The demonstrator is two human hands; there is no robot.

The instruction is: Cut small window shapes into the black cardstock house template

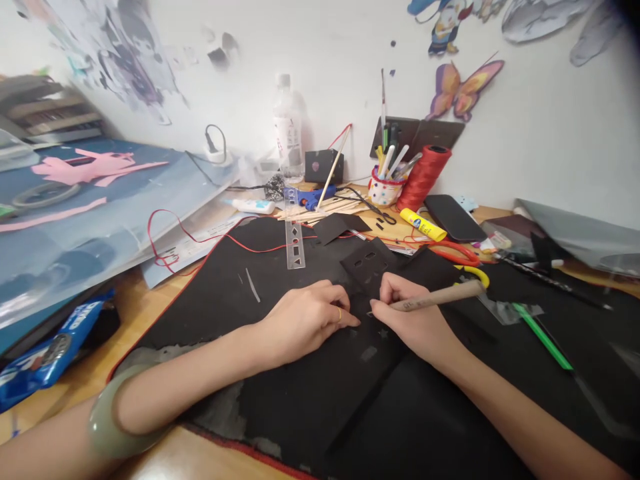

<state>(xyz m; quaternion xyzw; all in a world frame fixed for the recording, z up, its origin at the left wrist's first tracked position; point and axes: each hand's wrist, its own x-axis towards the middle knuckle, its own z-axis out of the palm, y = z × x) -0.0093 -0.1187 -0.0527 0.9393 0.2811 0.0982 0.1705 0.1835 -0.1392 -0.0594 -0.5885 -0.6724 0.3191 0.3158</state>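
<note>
"What stands at the left?"
"A blue packet (55, 353) on the near side of the counter (133, 317), off the mat (215, 300), presumably to leave the mat free."

"Moving right?"
"A clear ruler (295, 237) at the far side of the mat, likely parked within reach. Nearer, the left hand (315, 320) lies on the black surface, fingers half-curled, gripping nothing visible; they appear to steady it. Whether a loose sheet lies beneath is not discernible, black on black."

"The middle?"
"A slotted black card (377, 267), just beyond the gap between the hands."

"The right hand (415, 320)?"
"Fingers pinched round a pale tool (437, 295), close to its tip, suggesting fine control. The tip points down between the hands; contact with the surface is unconfirmed. The shaft slopes up rightward."

"Farther right?"
"A green cutter (543, 337), well apart from both hands, apparently to keep it out of the way."
</note>
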